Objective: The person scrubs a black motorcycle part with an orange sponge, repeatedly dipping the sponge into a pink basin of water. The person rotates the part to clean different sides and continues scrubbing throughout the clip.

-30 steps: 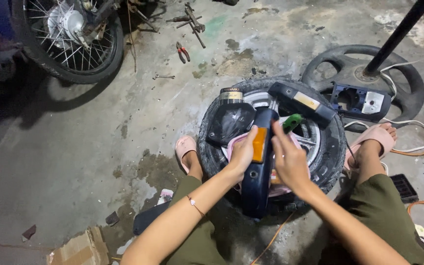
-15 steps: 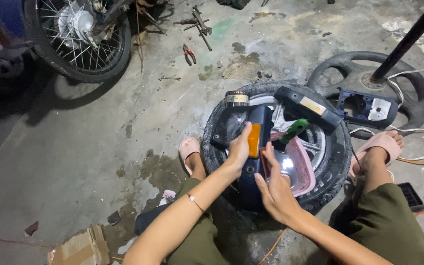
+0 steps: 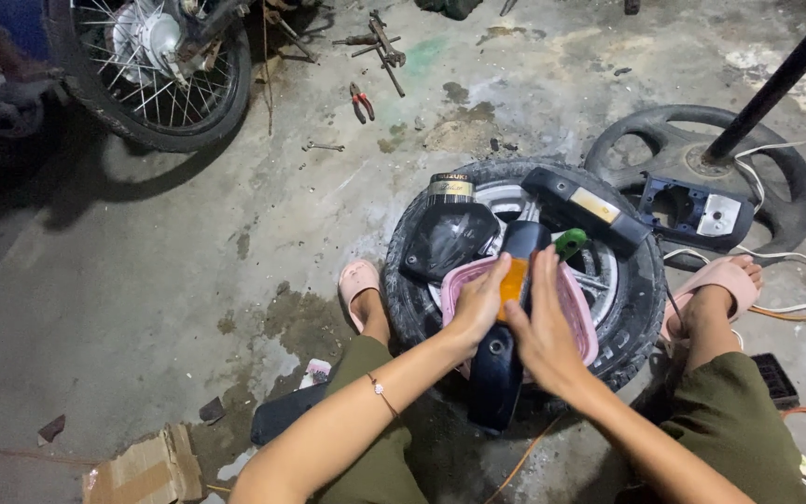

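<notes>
Orange lens: sitting in the dark panel (image 3: 499, 359).
Left hand (image 3: 479, 308): clamping the panel's edge.
Right hand (image 3: 543, 331): pressing flat, fingers together.
Tip: keeping it steadied over the tyre (image 3: 403, 280) looks wise.

A torn piece of brown corrugated cardboard box (image 3: 145, 469) lies flat on the concrete floor at the lower left, near the person's left knee, with a pale scrap at its left edge. Beside it, closer to the leg, a small white crumpled wrapper with pink marks (image 3: 313, 373) rests on a damp patch of floor. On the long black plastic cover (image 3: 587, 210) lying across the top of the tyre sits a rectangular yellow-gold label (image 3: 595, 204) (its print is too small to make out). A black cylindrical part leaning on the tyre's upper left carries a gold band label (image 3: 451, 187) around its top end.
</notes>
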